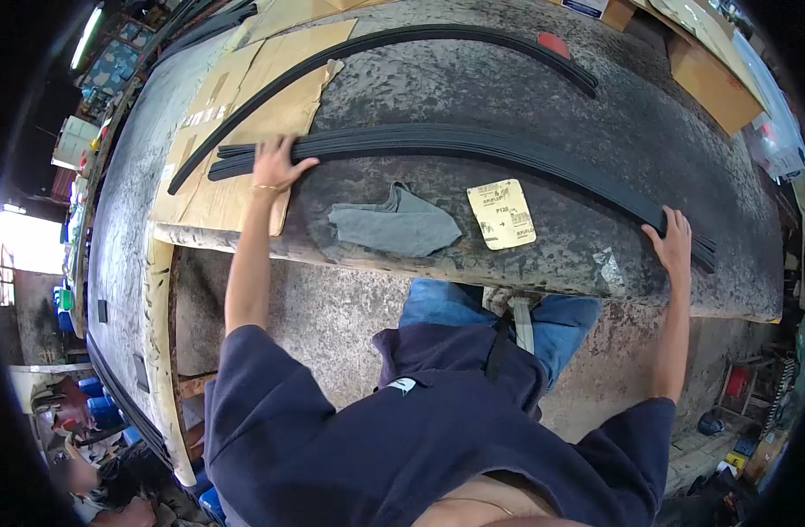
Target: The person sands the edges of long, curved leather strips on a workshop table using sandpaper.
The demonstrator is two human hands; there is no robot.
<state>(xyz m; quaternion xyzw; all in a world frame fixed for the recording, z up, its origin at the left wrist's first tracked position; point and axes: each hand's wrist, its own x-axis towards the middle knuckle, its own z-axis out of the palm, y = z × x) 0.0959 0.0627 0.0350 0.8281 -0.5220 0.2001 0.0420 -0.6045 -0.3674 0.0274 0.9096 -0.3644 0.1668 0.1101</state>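
A bundle of long, thin black strips point(437, 139) lies across the dark worktable in a shallow arc. Over its left end is my left hand point(277, 167), fingers across the strips and thumb spread to the right. My right hand point(673, 239) grips the bundle near its right end, thumb on the near side; the strip tips stick out beyond it. Between my hands, closer to the table's front edge, lie a grey cloth point(393, 224) and a pale yellow sheet of sandpaper point(502, 215) marked P120, printed back up.
Farther back, another curved black strip bundle point(402, 35) lies on the worktable point(376, 92), with a red round piece point(553, 44) by its right part. Flattened cardboard point(227, 149) covers the left side. A cardboard box point(714, 75) stands back right. Another person point(90, 483) is at lower left.
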